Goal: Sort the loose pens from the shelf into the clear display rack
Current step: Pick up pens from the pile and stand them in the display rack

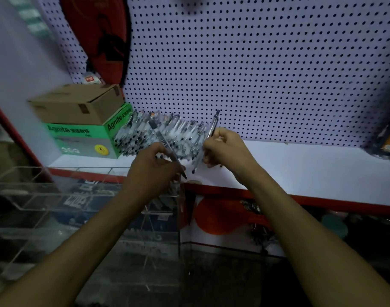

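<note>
two hands (155, 168) (225, 149) each pinch one pen (167, 149) (208, 138) in curled fingers above the pen pile (158, 136).

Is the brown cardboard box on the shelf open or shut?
Partly open. The brown cardboard box, stacked on the green box, has one top flap lifted at its right, with a dark gap under it. Contents cannot be told.

Both our forearms reach up and forward from the lower corners, bare to the elbow, converging toward the middle. Our left hand (155, 168) is turned back-up, its fingers curled round a pen (166, 145) that slants across its knuckles. Just to its right and slightly higher, our right hand (225, 148) pinches another pen (212, 129) that rises above its fingertips. The hands are close, not touching.
</note>
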`<move>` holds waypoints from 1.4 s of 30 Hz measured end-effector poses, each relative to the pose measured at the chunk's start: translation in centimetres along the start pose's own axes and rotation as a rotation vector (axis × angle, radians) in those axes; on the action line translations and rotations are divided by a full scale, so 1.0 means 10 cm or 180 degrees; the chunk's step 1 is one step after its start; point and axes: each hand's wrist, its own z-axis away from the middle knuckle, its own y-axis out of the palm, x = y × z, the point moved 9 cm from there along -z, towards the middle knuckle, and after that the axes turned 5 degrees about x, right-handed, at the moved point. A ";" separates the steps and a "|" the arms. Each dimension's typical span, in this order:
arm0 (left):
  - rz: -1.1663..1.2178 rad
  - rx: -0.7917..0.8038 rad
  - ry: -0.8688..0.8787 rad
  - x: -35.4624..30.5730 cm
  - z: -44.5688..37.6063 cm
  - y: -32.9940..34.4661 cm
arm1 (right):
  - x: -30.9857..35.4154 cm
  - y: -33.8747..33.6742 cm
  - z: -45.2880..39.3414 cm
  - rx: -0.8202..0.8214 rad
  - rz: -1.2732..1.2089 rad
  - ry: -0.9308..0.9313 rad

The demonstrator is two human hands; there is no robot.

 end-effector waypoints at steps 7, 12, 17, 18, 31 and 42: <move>-0.0504 -0.0548 0.0266 0.13 0.07 -0.33 | 0.28 0.29 -0.01 -0.0179 0.0756 -0.0562; -0.1566 -0.0538 0.0406 0.06 0.08 -0.29 | 0.27 0.49 -0.02 0.0073 0.1261 -0.0773; -0.1794 -0.0191 0.0432 0.09 0.02 -0.19 | 0.16 0.75 -0.02 0.0548 0.2120 -0.0913; -0.1685 -0.0268 0.0497 0.06 0.03 -0.22 | 0.15 0.77 -0.02 0.0579 0.2107 -0.0938; -0.1305 -0.0262 0.0258 0.15 -0.07 -0.33 | 0.26 0.83 -0.05 0.0352 0.1757 -0.1318; -0.1574 -0.0209 0.0418 0.18 -0.05 -0.27 | 0.30 0.85 -0.15 0.0587 0.1302 -0.1227</move>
